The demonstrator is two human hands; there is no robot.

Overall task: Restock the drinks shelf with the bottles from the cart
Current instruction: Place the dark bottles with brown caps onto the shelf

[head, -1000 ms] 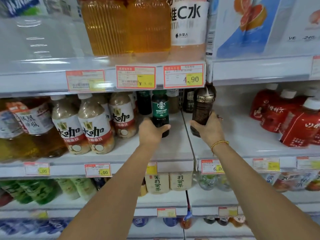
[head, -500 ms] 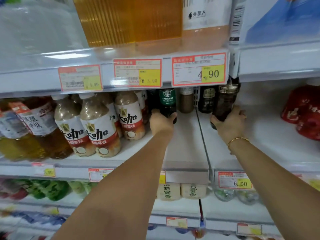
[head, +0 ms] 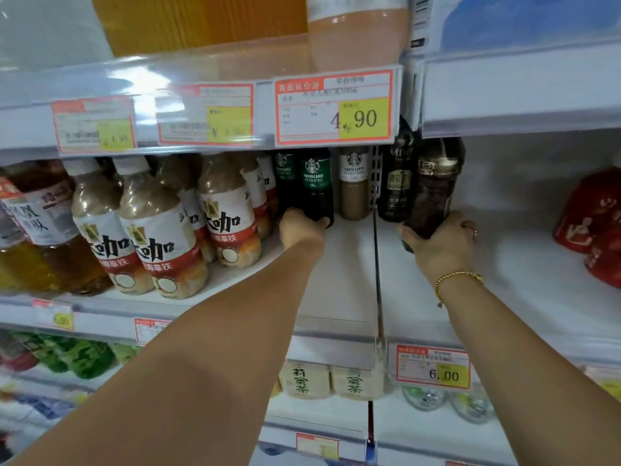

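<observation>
**Setting two coffee bottles deep on the drinks shelf**

We hold one bottle in each of our hands. Our left hand [head: 302,227] curls round the foot of the green-label bottle [head: 316,183]. That bottle stands upright at the far end of its lane, just left of the latte bottle [head: 353,186]. Our right hand [head: 437,243] grips the lower half of the dark brown bottle [head: 433,190], which leans slightly, right of the divider [head: 378,264] and beside another dark bottle [head: 398,183]. We cannot tell whether its foot rests on the shelf [head: 342,280]. Bare shelf opens near us and rightward toward the red pouches [head: 591,223]. The price tag [head: 336,109] hangs low over the caps.
</observation>
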